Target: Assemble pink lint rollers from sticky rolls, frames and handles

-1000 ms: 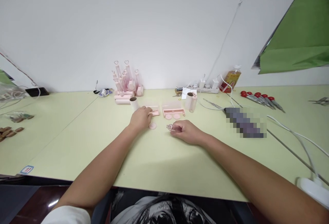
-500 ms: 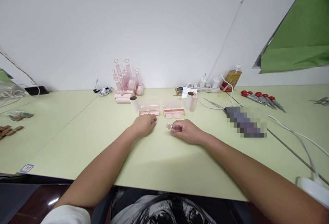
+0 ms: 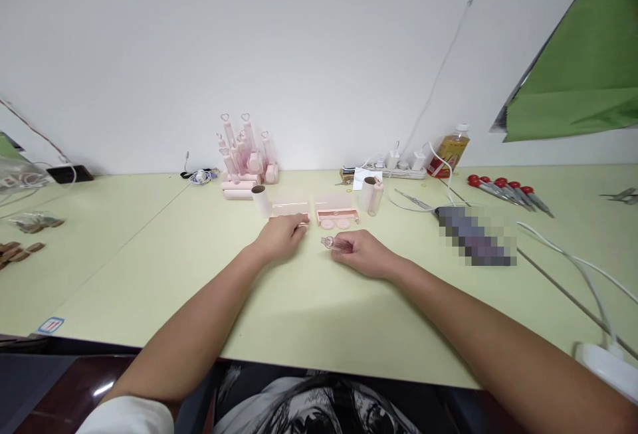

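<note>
My left hand (image 3: 282,234) rests knuckles up on the pale green table (image 3: 309,301), fingers curled under. Its fingertips touch the front of a pink tray (image 3: 289,209). Whatever is under the fingers is hidden. My right hand (image 3: 363,252) lies just to the right, pinching a small clear pink bottle-like piece (image 3: 333,243) that points left. Behind it is a second pink tray (image 3: 335,211) with two pink discs (image 3: 334,224) in front of it.
Two cardboard tubes (image 3: 260,200) (image 3: 367,194) flank the trays. A pink heart-topped set (image 3: 244,155) stands at the back. Right: power strip (image 3: 393,169), bottle (image 3: 450,150), red-handled screwdrivers (image 3: 504,191), white cables (image 3: 573,264). Brown pieces (image 3: 17,252) lie far left.
My left hand drew back from the pink tray onto the loose pink disc, then moved forward to the tray; the disc no longer shows. The right hand has barely shifted.
</note>
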The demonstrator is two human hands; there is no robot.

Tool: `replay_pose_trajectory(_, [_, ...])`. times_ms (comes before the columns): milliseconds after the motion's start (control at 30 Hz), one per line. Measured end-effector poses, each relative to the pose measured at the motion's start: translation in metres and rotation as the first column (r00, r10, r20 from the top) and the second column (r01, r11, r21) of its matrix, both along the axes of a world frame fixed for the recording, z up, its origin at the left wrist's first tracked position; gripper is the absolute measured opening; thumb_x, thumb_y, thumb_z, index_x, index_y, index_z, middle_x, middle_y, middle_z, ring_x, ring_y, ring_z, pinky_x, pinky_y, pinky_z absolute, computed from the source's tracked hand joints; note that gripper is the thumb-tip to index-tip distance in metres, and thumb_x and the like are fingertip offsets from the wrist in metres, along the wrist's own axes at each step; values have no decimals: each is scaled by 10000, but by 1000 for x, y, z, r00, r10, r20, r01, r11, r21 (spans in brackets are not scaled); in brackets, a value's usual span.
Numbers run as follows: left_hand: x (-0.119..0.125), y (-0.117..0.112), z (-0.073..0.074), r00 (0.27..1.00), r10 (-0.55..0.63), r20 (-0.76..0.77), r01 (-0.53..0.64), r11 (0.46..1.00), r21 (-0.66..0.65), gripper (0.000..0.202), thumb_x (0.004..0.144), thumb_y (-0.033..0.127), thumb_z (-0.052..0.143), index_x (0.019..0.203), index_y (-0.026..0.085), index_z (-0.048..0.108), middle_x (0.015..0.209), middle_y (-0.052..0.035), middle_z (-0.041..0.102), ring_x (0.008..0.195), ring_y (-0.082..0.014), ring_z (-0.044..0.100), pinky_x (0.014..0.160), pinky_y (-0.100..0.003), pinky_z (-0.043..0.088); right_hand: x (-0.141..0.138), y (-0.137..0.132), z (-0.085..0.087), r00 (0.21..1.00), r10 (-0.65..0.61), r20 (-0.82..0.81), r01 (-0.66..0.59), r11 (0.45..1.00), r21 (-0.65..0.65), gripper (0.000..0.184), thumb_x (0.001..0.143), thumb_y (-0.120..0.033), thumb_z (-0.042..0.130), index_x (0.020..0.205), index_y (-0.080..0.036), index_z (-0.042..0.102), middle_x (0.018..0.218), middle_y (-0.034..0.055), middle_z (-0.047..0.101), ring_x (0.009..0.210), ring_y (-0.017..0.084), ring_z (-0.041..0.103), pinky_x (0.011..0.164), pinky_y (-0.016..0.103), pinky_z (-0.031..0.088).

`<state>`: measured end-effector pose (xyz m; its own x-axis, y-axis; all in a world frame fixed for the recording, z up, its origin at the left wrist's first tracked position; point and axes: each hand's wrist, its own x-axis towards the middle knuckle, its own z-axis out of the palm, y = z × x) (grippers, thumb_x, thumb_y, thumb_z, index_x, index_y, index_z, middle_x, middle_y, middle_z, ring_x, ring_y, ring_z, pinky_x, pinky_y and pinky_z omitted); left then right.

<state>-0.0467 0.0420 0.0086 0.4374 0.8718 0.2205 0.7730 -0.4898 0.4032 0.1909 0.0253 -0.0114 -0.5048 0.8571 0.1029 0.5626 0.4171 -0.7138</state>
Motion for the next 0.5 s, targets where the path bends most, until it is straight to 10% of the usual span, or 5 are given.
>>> replay_pose_trajectory(233, [20, -24, -1, 827, -294, 480, 371, 926, -73, 492, 850, 281, 552, 1322, 220, 427, 830, -2, 574, 669, -117, 501, 620, -234, 406, -13, -15, 1, 968, -8, -252, -43, 980, -195, 305, 795, -389, 631, 675, -192, 430, 625, -60, 357, 567, 91, 341, 517, 229, 275])
replay_pose_trajectory(500, [27, -17, -5, 644, -79, 761, 335, 923, -188, 304, 792, 431, 673, 890, 157, 584, 652, 25, 529, 551, -77, 479, 522, -205, 375, -12, -18, 1, 933, 16, -360, -195, 862, -467, 358, 816, -536, 616, 859, -200, 502, 601, -74, 449, 423, 78, 444, 397, 219, 398])
